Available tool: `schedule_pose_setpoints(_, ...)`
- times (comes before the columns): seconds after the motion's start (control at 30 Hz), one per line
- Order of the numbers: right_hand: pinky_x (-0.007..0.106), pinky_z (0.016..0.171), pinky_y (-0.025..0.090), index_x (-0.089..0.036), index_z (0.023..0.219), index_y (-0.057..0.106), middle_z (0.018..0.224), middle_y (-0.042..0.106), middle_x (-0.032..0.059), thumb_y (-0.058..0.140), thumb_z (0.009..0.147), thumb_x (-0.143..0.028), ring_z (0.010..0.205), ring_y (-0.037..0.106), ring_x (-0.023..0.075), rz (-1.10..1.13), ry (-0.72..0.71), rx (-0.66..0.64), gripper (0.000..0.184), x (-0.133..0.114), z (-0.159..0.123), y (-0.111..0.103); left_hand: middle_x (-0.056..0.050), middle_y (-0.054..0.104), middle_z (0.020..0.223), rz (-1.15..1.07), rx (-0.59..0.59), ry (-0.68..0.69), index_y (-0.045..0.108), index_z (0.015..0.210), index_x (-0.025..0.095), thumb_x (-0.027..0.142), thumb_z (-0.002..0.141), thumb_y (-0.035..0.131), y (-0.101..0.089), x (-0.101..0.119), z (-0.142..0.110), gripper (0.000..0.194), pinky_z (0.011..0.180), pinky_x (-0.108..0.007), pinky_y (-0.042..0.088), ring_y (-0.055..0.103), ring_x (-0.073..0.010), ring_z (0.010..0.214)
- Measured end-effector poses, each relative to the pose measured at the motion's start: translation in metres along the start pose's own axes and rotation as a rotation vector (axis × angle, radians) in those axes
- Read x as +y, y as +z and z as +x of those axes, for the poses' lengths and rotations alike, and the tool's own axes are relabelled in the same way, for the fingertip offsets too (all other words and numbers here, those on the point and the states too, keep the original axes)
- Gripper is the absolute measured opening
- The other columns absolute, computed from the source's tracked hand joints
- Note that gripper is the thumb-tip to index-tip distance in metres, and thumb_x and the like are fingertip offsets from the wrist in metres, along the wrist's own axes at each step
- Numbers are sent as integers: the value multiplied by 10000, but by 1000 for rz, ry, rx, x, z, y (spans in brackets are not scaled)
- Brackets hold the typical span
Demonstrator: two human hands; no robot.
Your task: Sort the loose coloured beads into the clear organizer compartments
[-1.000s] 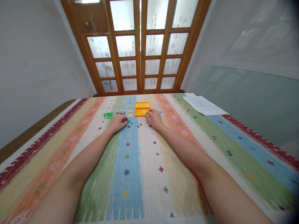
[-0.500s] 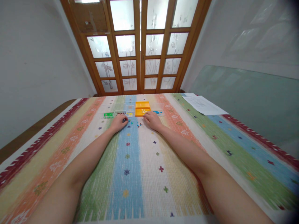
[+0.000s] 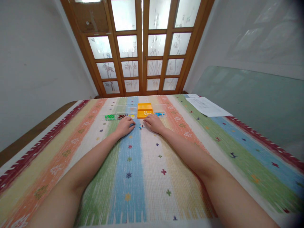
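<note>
My left hand (image 3: 125, 126) rests on the cloth, fingers curled with thumb and fingertips close together. What lies between them, if anything, is too small to make out. Facing it, my right hand (image 3: 154, 123) is bent into a pinch, its fingertips hidden from me. Between the hands lie several tiny blue and dark pieces (image 3: 142, 127). Just beyond stands an open orange box (image 3: 145, 106) with small white pieces inside. Clear trays flank it: green pieces (image 3: 110, 117), dark red pieces (image 3: 122, 116) and yellow pieces (image 3: 132, 116) on the left, blue pieces (image 3: 159, 114) on the right.
A striped, patterned cloth (image 3: 129, 190) covers the table. Printed white paper (image 3: 206, 106) lies at the far right. Beyond the table are wooden doors with frosted panes (image 3: 155, 46), and a pale green glass panel (image 3: 251, 104) leans against the right wall.
My left hand has shifted right, over the teal pieces beside the small pile, and more of the dark red pieces shows. The right hand has moved slightly left.
</note>
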State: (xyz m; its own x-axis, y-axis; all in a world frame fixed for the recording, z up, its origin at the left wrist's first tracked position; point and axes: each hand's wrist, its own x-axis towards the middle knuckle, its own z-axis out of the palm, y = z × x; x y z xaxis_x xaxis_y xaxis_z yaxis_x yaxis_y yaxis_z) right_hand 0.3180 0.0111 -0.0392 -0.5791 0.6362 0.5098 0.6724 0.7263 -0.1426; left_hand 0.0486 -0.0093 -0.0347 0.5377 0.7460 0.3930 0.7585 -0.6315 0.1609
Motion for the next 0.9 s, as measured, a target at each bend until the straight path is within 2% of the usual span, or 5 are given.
schedule_pose_setpoints(0.33, 392, 976, 441, -204, 1097, 789, 1110, 737, 99, 561, 1037, -256, 1066, 618, 244, 94, -135, -59, 241, -10, 1, 3, -65, 697, 1034, -134, -43, 81, 749, 925, 246, 337, 924, 676, -3, 4, -1, 117, 1026, -441, 452, 592, -264, 1060)
schedule_pose_setpoints(0.53, 427, 1021, 465, -221, 1165, 786, 1170, 738, 98, 552, 1033, -240, 1107, 636, 249, 136, -139, -103, 270, -11, 1, 3, -70, 711, 1032, -191, -57, 36, 737, 911, 245, 348, 927, 661, -3, 3, 1, 129, 1027, -453, 455, 608, -275, 1067)
schedule_pose_setpoints(0.7, 460, 1095, 447, -235, 1282, 736, 1315, 690, 109, 540, 1056, -275, 1233, 605, 252, 171, -172, -139, 302, -21, 1, 2, -62, 726, 947, -222, 107, -181, 709, 922, 223, 335, 937, 618, -4, -14, 2, 146, 891, -391, 482, 632, -248, 928)
schedule_pose_setpoints(0.8, 494, 1152, 411, -245, 1386, 671, 1464, 609, 116, 531, 1073, -324, 1361, 537, 268, 169, -204, -165, 352, -31, 2, 6, -51, 725, 885, -256, 231, -351, 706, 937, 213, 344, 938, 608, -7, -33, 0, 164, 774, -345, 466, 623, -218, 796)
schedule_pose_setpoints(0.9, 516, 1205, 362, -244, 1462, 613, 1568, 523, 122, 517, 1084, -371, 1458, 460, 279, 160, -224, -199, 410, -39, 5, 14, -38, 722, 841, -303, 358, -489, 709, 945, 204, 347, 925, 609, -9, -53, -3, 176, 739, -314, 454, 617, -201, 748)
